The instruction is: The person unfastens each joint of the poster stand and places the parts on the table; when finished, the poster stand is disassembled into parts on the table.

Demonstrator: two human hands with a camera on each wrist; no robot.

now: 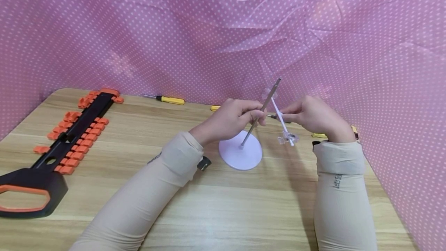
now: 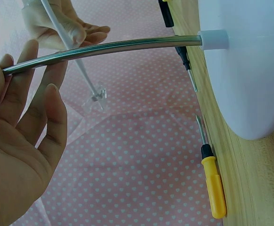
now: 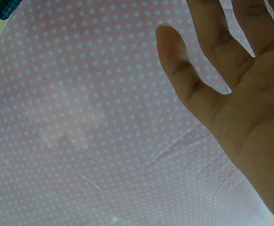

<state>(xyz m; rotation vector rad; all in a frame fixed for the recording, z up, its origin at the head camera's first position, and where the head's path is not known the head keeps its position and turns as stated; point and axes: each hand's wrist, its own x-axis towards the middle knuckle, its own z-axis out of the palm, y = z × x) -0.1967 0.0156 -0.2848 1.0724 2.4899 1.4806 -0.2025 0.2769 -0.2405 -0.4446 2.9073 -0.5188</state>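
My left hand (image 1: 230,119) pinches a thin metal rod (image 1: 251,129) between thumb and fingers, below its top end. The rod leans to the right and rises from a collar on a round white base (image 1: 240,158); in the left wrist view the base (image 2: 254,94) sits right at the table. My right hand (image 1: 315,117) pinches a slim white bar (image 1: 276,107) around its middle, just right of the rod. Each end of that bar carries a clear plastic clip (image 1: 288,138). The right wrist view shows only my right palm and fingers (image 3: 174,52), the bar being out of frame.
On the left of the wooden table (image 1: 174,212) lies a black rack (image 1: 85,121) with rows of orange clips and a big handle. A yellow screwdriver (image 1: 173,100) lies along the back edge, with more yellow-handled tools (image 1: 318,135) behind my hands. Pink dotted cloth (image 1: 174,42) encloses the table.
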